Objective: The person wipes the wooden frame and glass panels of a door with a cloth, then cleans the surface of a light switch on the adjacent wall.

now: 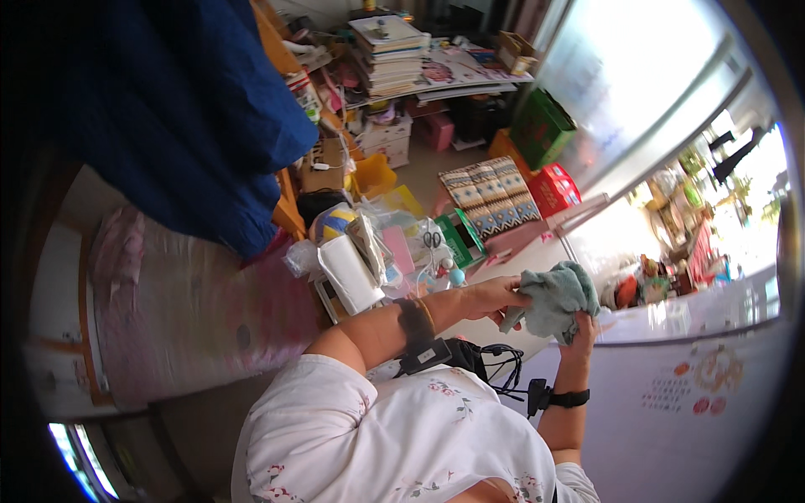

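Note:
A crumpled grey-green cloth (555, 292) is held up in front of me to the right, between my two hands. My left hand (501, 297) grips its left edge, fingers bent around the fabric. At the cloth's lower right, my right hand (580, 328) is closed on the fabric, partly covered by its folds. Past my left forearm stands a cluttered surface with a white paper roll (350, 273), a pair of dark scissors (432, 240) and a pink box-like thing (398, 250).
A patterned folding chair (490, 199) stands beyond the clutter, near a red box (555, 189) and a green box (543, 128). Farther back is a desk with stacked papers (390, 63). A blue curtain (184, 109) hangs above a bed (184, 318) at left. A white panel (662, 411) rises at right.

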A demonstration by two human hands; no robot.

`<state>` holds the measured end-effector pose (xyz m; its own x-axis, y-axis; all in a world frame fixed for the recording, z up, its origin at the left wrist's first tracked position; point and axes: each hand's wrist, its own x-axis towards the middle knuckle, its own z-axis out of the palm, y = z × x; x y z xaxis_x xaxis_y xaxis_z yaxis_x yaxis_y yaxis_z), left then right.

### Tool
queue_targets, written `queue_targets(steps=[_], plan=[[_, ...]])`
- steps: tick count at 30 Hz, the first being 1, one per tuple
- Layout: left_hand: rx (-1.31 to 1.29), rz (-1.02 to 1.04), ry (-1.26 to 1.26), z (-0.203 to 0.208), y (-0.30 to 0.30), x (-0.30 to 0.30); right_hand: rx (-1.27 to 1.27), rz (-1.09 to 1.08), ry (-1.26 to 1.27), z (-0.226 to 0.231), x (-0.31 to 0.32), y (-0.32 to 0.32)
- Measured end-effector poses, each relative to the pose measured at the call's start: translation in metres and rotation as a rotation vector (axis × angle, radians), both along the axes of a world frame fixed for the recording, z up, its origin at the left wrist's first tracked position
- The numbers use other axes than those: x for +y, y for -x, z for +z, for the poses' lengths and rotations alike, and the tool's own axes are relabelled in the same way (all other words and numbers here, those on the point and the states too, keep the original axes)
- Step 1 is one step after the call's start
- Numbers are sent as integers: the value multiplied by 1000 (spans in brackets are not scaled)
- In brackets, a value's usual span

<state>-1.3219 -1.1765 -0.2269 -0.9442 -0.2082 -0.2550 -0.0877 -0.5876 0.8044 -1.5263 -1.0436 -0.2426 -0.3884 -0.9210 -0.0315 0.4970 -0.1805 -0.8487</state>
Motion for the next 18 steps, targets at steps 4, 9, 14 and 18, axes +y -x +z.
queue_targets(steps=[4, 9, 14, 18], plan=[[-12, 236, 153, -25, 22, -18, 64, 199, 109, 22, -42, 28], [-12, 514, 154, -21, 56, -22, 44, 212, 100, 30, -80, 61], [-79, 736, 94, -28, 90, -23, 158, 282, 103, 22, -101, 107], [-52, 609, 182, -34, 103, -21, -31, 366, 57, 13, -104, 142]])
